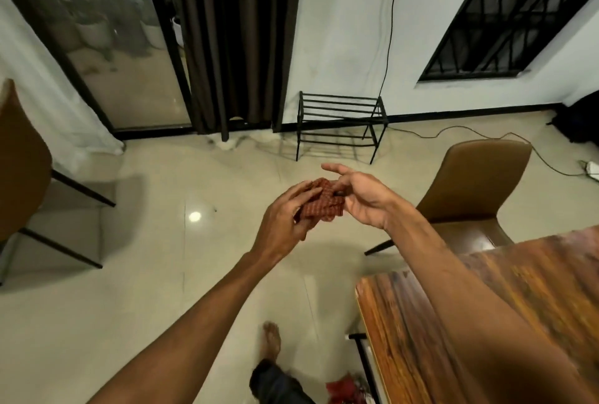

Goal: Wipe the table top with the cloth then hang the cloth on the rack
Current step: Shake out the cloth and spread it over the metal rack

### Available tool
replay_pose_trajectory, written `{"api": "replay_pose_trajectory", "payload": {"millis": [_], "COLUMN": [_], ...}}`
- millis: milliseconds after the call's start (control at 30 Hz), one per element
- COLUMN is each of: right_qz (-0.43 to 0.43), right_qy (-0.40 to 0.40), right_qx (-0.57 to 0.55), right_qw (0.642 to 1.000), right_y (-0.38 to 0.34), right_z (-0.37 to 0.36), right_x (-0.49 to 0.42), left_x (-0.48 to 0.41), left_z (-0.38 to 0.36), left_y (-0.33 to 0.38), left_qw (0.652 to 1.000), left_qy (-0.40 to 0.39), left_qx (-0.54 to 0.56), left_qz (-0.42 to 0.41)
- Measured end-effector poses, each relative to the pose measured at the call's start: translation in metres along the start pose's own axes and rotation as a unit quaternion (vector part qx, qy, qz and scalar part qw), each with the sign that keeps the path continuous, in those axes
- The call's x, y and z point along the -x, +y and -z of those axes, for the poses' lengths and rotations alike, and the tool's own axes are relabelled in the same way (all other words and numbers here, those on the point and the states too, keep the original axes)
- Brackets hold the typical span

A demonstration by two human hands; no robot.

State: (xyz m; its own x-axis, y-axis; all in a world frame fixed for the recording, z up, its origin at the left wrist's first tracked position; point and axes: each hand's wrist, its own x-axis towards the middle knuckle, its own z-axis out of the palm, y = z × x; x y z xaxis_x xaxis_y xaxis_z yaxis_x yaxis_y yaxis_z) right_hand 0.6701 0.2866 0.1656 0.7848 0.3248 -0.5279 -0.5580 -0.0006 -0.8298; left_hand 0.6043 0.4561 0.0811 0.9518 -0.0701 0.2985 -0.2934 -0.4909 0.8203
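A crumpled red checked cloth (321, 204) is held in the air between both hands, out in front of me over the floor. My left hand (285, 222) grips its left side with curled fingers. My right hand (359, 196) pinches the cloth's right edge, its index finger stretched out. The black metal rack (340, 121) stands against the white wall beyond the hands, its bars bare. The wooden table top (486, 322) lies at the lower right, under my right forearm.
A brown chair (476, 193) stands beside the table's far end; another brown chair (19, 170) is at the left edge. Dark curtains and a glass door are at the back left. A black cable (453, 134) runs over the tiled floor. My bare foot (272, 339) is below.
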Motion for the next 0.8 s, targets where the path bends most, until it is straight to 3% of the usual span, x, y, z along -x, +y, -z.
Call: {"api": "replay_pose_trajectory", "payload": {"millis": [167, 333, 467, 700, 800], "right_qz": [0.03, 0.136, 0.206, 0.252, 0.265], "right_qy": [0.0, -0.002, 0.112, 0.215, 0.263], "right_qx": [0.001, 0.169, 0.293, 0.31, 0.32], "right_qw": [1.0, 0.976, 0.927, 0.891, 0.871], "right_y": [-0.054, -0.089, -0.106, -0.146, -0.172], "right_z": [0.002, 0.021, 0.015, 0.032, 0.046], "right_x": [-0.066, -0.116, -0.152, -0.228, -0.261], "left_x": [-0.09, -0.183, -0.238, -0.331, -0.376], "left_z": [0.049, 0.088, 0.094, 0.093, 0.089], "left_y": [-0.02, -0.028, -0.03, -0.054, -0.064], "left_qw": [0.992, 0.978, 0.956, 0.948, 0.927], "left_qy": [-0.005, -0.022, -0.03, -0.038, -0.032], "left_qx": [0.097, 0.153, 0.23, 0.265, 0.327], "left_qz": [0.081, 0.137, 0.178, 0.175, 0.179]}}
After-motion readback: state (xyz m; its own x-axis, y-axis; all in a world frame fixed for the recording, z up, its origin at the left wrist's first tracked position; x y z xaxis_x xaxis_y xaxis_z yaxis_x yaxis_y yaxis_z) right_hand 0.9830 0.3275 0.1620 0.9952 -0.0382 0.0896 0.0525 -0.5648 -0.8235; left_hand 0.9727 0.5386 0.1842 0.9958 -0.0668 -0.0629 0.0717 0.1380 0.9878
